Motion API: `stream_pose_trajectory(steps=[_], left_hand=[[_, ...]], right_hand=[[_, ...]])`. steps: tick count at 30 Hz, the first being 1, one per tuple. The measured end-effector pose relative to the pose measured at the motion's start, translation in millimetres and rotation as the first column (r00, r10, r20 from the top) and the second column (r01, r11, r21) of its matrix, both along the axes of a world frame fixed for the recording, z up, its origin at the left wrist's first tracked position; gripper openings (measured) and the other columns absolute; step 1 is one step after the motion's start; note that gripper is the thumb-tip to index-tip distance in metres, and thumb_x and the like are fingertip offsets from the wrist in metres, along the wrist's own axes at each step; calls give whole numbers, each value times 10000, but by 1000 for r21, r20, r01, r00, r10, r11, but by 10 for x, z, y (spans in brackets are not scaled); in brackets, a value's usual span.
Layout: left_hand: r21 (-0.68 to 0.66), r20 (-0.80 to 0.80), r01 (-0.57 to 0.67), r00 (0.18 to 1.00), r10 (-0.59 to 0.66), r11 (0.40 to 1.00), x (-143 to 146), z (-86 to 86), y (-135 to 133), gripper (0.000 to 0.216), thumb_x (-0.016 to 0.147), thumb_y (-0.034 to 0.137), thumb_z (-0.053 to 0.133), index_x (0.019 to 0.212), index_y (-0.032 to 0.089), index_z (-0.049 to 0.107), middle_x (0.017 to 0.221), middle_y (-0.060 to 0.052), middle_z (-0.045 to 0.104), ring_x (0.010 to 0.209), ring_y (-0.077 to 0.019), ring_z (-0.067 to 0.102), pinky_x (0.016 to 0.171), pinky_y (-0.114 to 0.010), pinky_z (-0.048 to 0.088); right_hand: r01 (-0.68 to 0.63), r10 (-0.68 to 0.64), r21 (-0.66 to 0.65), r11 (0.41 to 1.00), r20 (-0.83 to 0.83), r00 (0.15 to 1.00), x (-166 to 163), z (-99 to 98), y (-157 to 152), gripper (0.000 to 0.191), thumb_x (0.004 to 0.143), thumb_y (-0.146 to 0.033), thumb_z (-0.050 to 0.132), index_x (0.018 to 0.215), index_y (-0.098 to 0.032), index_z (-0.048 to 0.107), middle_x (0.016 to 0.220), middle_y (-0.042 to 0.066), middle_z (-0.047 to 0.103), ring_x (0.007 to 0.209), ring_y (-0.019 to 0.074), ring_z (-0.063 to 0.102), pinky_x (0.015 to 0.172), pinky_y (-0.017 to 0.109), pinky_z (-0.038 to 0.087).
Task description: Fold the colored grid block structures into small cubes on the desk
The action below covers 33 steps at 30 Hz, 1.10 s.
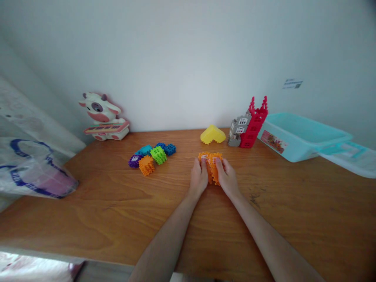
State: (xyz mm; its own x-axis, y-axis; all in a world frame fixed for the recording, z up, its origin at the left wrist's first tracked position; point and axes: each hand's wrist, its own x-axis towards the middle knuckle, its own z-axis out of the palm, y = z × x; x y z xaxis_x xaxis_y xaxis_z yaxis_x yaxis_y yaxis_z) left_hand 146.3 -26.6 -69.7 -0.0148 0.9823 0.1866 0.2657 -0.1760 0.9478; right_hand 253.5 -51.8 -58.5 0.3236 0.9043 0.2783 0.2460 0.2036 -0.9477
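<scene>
An orange block assembly [212,162] of interlocking plastic pieces rests on the wooden table [117,211] at its middle. My left hand [198,178] grips its left side and my right hand [226,178] grips its right side, fingers curled over the top. A yellow roof-shaped piece [212,134] lies just behind the hands. To the left sits a cluster of small blocks: purple [134,160], orange [146,165], green [158,154], teal [145,150] and blue [169,149].
A red and grey block building [248,125] stands at the back right, beside a light blue plastic bin [296,137] and its lid [352,156]. A cow-shaped toy keyboard [103,117] sits at the back left by the wall. A plastic bag [32,172] lies at the left edge.
</scene>
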Motion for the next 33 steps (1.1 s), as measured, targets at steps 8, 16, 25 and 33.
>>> stream_pose_trajectory(steps=[8, 16, 25, 33], left_hand=[[46, -27, 20, 999, -18, 999, -27, 49, -94, 408, 941, 618, 395, 880, 230, 505, 745, -15, 619, 666, -174, 570, 637, -279, 378], [56, 88, -51, 995, 46, 997, -55, 55, -6, 358, 942, 542, 446, 852, 204, 520, 788, -46, 632, 710, -174, 591, 652, -280, 419], [37, 150, -170, 975, 163, 985, -95, 44, 69, 308, 958, 484, 444, 861, 199, 511, 830, -64, 633, 764, -193, 607, 703, -306, 448], [21, 143, -252, 959, 246, 968, -259, 28, 175, 309, 969, 487, 418, 841, 212, 474, 860, -67, 632, 820, -201, 611, 769, -323, 460]], right_hand=[[10, -1, -53, 999, 178, 984, 8, -23, -26, 433, 949, -594, 400, 892, -216, 602, 755, 48, 676, 691, 232, 638, 629, 322, 435], [-233, 227, 16, 972, 172, 959, 2, -88, -30, 421, 984, -507, 402, 1298, -247, 504, 1296, 120, 639, 1189, 260, 605, 1003, 437, 455], [-280, 270, 58, 958, 139, 953, -14, -101, -19, 403, 965, -482, 447, 1301, -268, 512, 1320, 106, 621, 1205, 258, 590, 1045, 471, 441], [-90, 90, 67, 994, -4, 996, 39, -93, -34, 432, 932, -511, 498, 1271, -251, 564, 1237, 99, 646, 1038, 236, 624, 961, 437, 482]])
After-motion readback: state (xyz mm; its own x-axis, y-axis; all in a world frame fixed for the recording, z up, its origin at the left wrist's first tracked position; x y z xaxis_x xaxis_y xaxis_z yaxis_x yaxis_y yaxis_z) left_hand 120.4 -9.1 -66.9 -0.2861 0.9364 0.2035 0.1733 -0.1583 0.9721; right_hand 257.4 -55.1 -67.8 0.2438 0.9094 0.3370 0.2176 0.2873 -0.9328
